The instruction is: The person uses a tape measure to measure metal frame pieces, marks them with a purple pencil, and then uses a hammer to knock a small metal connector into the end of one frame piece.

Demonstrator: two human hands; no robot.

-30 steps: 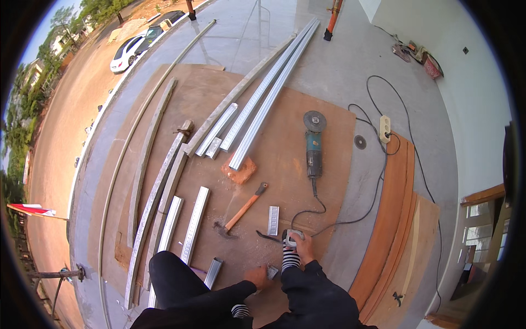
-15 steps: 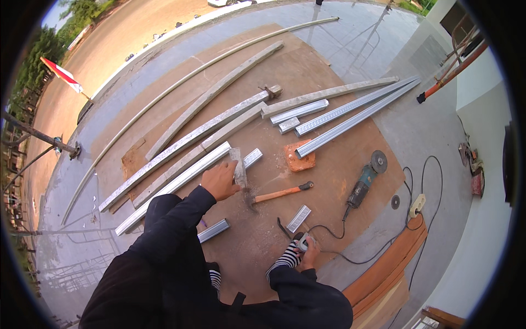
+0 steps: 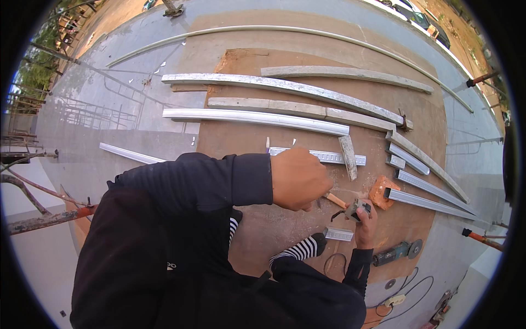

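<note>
My right hand [image 3: 366,226] is wrapped around a grey tape measure [image 3: 359,210], with a short dark strip sticking out of its left side. My left hand [image 3: 301,178] hovers to its left, back upward and fingers curled; what they hold, if anything, is hidden. Behind it lies a perforated silver metal profile [image 3: 329,157], with a short whitish wooden block [image 3: 348,159] across its right part. The orange handle of a hammer [image 3: 335,200] shows between my hands; its head is out of sight. A short metal offcut [image 3: 339,234] rests beside my striped sock.
Long wooden battens [image 3: 296,90] and metal profiles [image 3: 252,119] lie across the brown board. An orange brick [image 3: 382,192] and more profiles [image 3: 433,203] are on the right. An angle grinder [image 3: 397,253] with cable lies nearer, by a cream power strip [image 3: 394,300].
My view has turned to the left. My left hand has left the wooden block and come near my right hand. The tape measure, in my right hand, has risen from beside my foot.
</note>
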